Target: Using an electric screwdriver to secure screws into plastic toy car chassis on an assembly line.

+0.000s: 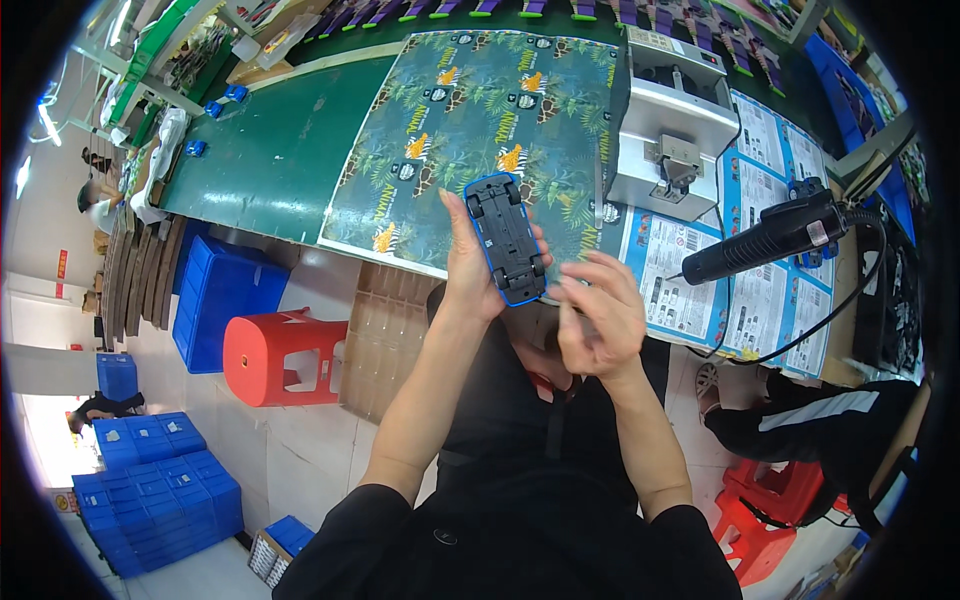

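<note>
My left hand (470, 268) is wrapped round a toy car (508, 240), thumb on one side and fingertips on the other. The car is upside down, so its black underside and wheels face up, with a blue body edge round the rim. Close to the car's lower end is my right hand (606, 325), its fingers bent and drawn together; anything between the fingertips is too small to make out. To the right an electric screwdriver (760, 240) lies with its thin bit pointing left, apart from both hands.
A silver box-shaped machine (672, 130) stands on the bench beside a jungle-patterned printed sheet (470, 130). Purple-and-green items line the far belt. A red stool (270, 360) and blue crates (160, 490) stand left; another person's leg (800, 420) shows at right.
</note>
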Demonstrator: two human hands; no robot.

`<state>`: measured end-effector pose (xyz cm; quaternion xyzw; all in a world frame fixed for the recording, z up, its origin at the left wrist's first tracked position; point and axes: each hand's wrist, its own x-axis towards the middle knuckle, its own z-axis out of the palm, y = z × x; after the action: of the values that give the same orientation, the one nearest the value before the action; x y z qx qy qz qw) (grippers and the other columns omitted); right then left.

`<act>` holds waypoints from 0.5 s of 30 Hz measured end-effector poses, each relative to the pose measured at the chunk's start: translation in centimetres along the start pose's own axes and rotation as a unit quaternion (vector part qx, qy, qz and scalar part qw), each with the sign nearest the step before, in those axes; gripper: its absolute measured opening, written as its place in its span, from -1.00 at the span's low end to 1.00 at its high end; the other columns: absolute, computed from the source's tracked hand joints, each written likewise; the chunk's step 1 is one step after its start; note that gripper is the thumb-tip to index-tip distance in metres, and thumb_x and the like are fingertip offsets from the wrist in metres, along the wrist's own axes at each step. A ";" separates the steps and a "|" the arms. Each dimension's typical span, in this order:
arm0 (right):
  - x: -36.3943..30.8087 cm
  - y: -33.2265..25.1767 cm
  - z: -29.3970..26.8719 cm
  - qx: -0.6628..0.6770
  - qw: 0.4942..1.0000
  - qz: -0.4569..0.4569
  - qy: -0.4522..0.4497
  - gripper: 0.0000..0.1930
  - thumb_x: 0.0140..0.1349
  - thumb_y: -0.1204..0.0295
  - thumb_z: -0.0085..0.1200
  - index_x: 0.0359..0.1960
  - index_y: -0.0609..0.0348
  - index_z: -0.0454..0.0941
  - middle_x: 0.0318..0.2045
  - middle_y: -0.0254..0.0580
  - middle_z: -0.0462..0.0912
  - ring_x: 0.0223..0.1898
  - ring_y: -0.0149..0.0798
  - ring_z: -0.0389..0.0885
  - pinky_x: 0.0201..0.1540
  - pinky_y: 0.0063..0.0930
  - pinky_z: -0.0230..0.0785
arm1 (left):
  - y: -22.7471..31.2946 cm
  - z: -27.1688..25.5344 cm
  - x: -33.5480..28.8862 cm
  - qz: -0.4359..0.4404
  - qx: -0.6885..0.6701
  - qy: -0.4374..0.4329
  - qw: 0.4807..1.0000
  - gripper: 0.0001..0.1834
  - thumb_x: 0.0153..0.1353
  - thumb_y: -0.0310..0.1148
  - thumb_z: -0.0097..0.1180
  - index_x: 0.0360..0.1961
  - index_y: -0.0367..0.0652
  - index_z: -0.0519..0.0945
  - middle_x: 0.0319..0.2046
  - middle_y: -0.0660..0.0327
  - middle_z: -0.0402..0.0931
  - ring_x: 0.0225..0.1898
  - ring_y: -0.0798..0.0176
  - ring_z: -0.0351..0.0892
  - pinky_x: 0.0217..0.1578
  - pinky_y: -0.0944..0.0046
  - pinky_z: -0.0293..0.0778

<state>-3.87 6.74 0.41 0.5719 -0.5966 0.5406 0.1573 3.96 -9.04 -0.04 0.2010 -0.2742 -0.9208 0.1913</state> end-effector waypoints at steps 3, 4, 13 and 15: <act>-0.3 0.2 0.1 0.032 0.996 0.033 0.072 -0.60 -0.14 0.67 0.07 -0.16 0.30 0.63 -0.17 -0.10 0.70 -0.09 0.01 0.65 0.03 -0.07 0.47 | 0.2 0.0 0.2 -0.004 -0.006 -0.011 1.000 -0.03 0.11 0.59 -0.34 -0.13 -0.22 0.52 -0.41 0.10 0.59 -0.38 0.14 0.65 -0.30 0.11 0.66; 0.0 0.1 0.3 0.032 0.996 0.034 0.072 -0.60 -0.14 0.67 0.07 -0.16 0.30 0.63 -0.17 -0.10 0.70 -0.09 0.01 0.65 0.03 -0.07 0.47 | 0.2 0.1 0.2 -0.005 -0.005 -0.011 1.000 -0.03 0.11 0.59 -0.34 -0.13 -0.22 0.52 -0.41 0.10 0.59 -0.38 0.14 0.65 -0.30 0.11 0.66; -0.7 0.4 0.1 0.008 1.000 0.004 0.027 -0.57 -0.13 0.65 0.08 -0.11 0.28 0.62 -0.16 -0.08 0.71 -0.08 -0.04 0.66 0.01 -0.09 0.48 | 0.1 0.3 -0.2 0.002 0.001 0.012 1.000 -0.04 0.12 0.57 -0.29 -0.17 -0.24 0.55 -0.42 0.06 0.59 -0.41 0.10 0.64 -0.33 0.09 0.63; -0.4 0.3 0.2 0.017 0.998 0.012 0.059 -0.55 -0.14 0.64 0.10 -0.08 0.27 0.60 -0.16 -0.08 0.71 -0.08 -0.05 0.65 0.00 -0.10 0.48 | 0.2 0.0 0.0 -0.003 -0.015 0.001 1.000 -0.04 0.12 0.57 -0.29 -0.17 -0.25 0.55 -0.42 0.06 0.59 -0.40 0.10 0.64 -0.33 0.10 0.63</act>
<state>-3.88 6.66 -0.10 0.5344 -0.5836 0.5855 0.1757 4.02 -9.22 0.08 0.1996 -0.2601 -0.9250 0.1918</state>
